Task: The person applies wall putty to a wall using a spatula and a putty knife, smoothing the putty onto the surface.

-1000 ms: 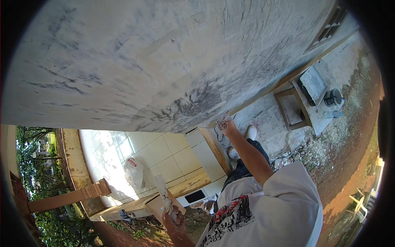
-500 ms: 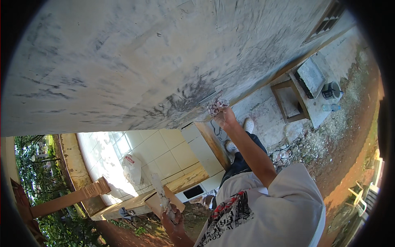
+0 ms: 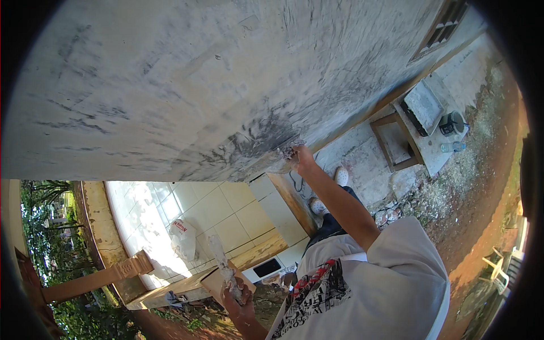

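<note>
My right hand (image 3: pixel 304 161) is stretched out to the grey-white, dark-streaked wall (image 3: pixel 187 85). Its fingers close round a putty-smeared scraper (image 3: pixel 288 149), held against or very near the wall's lower part; the hand hides much of it. Lower left, my left hand (image 3: pixel 240 301) grips a putty-caked trowel (image 3: pixel 222 262) by the handle, its pale, long blade pointing away from me. Behind that tool is a brown cardboard box (image 3: pixel 212 284). A dark phone-like rectangle (image 3: pixel 267 267) lies on the tiles to the box's right.
On the right a table (image 3: pixel 436 158) bears a putty-covered tray (image 3: pixel 424 107), a dark bucket (image 3: pixel 452 123) and a clear bottle (image 3: pixel 453 147). A white plastic bag (image 3: pixel 183 240) rests on the tiled ledge (image 3: pixel 226 207). Rubble (image 3: pixel 391 214) lies near my feet; a wooden post (image 3: pixel 96 279) stands left.
My right hand has shifted slightly left and turned, so the scraper lies flatter toward the wall. The left hand still grips the trowel in nearly the same place.
</note>
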Demonstrator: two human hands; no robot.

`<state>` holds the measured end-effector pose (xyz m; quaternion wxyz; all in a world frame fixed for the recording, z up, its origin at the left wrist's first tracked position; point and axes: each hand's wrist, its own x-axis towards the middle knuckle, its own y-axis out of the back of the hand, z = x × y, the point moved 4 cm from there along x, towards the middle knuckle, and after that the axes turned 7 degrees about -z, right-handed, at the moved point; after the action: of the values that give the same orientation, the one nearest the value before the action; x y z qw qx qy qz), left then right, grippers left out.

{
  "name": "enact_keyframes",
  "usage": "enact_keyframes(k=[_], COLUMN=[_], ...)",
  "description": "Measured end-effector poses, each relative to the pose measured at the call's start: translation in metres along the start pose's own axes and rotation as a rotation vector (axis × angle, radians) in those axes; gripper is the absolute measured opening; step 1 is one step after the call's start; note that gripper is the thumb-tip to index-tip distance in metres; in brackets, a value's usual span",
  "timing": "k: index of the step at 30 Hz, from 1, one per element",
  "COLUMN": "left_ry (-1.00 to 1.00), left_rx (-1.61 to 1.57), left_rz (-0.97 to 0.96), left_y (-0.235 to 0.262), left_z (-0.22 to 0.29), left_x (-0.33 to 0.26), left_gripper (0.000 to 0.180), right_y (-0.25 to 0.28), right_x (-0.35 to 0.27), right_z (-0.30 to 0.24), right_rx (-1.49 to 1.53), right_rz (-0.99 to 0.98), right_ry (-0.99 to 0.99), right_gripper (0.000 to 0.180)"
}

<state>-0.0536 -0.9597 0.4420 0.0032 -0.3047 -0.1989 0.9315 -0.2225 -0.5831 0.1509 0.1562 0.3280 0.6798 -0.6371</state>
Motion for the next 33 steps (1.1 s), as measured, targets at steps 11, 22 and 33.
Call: enact_keyframes(k=[11, 22, 33], left_ry=[-0.058, -0.057, -0.053], left_rx=[-0.011, 0.008, -0.062], left_rz=[0.009, -0.035, -0.007], left_y=[0.008, 0.011, 0.018], left_z=[0.004, 0.006, 0.006], left_x=[-0.002, 0.0, 0.001], left_gripper=[0.026, 0.026, 0.026], right_y=[-0.069, 0.024, -0.004], right_x=[-0.117, -0.014, 0.004], right_z=[-0.022, 0.007, -0.001], right_rx=[-0.143, 0.05, -0.037], right_rz=[-0.154, 0.044, 0.146], right_ry=[0.074, 0.134, 0.131], right_gripper=[0.022, 0.021, 0.006])
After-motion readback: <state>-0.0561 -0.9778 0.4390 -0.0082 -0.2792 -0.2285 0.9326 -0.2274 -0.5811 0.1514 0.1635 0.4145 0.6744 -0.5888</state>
